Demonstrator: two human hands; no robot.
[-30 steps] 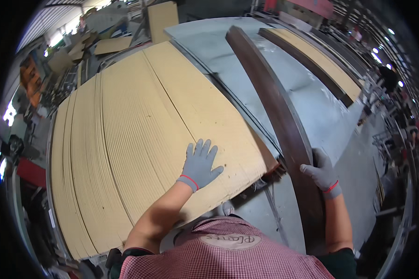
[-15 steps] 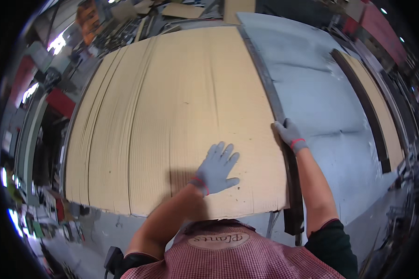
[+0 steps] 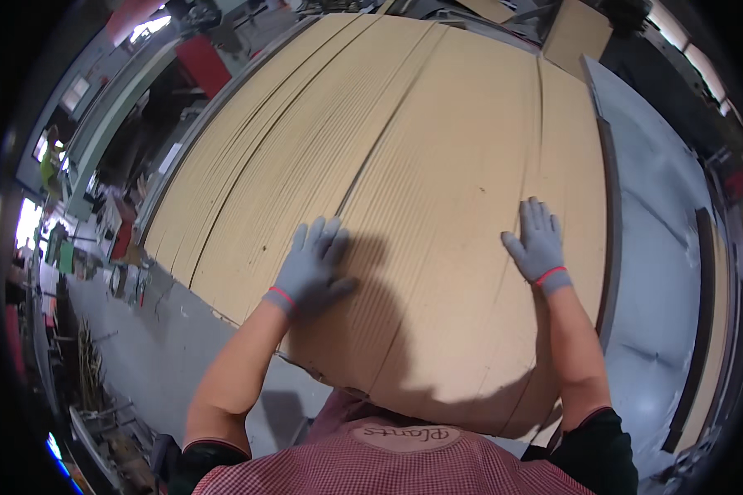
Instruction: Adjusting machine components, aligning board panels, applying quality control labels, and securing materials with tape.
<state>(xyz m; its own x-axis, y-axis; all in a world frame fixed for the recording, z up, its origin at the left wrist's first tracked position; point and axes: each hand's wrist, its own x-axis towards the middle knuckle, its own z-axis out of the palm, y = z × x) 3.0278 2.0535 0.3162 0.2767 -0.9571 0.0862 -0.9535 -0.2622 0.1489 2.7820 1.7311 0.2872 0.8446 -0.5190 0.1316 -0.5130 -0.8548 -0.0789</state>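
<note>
A big sheet of tan corrugated cardboard [image 3: 462, 239], creased along several lines, spreads out in front of me. My left hand [image 3: 309, 260], in a grey glove with a red cuff band, rests on it near a long dark crease, fingers outstretched. Farther right, my right hand [image 3: 540, 245] in a matching glove lies on the sheet with its fingers extended and thumb apart. Neither hand grips anything. A dark bar [image 3: 609, 214] runs along the sheet's right edge, beyond my right hand.
Right of the bar is a grey-blue panel [image 3: 648, 198] with creases, and past it a dark strip [image 3: 700, 330]. At the far right stands a cardboard piece [image 3: 578, 37]. Machinery with a green beam [image 3: 111, 124] and a red panel [image 3: 203, 66] is at the left.
My right hand has left the dark bar at the right edge and now lies on the cardboard. My left hand has shifted left across the sheet. The view has turned leftward.
</note>
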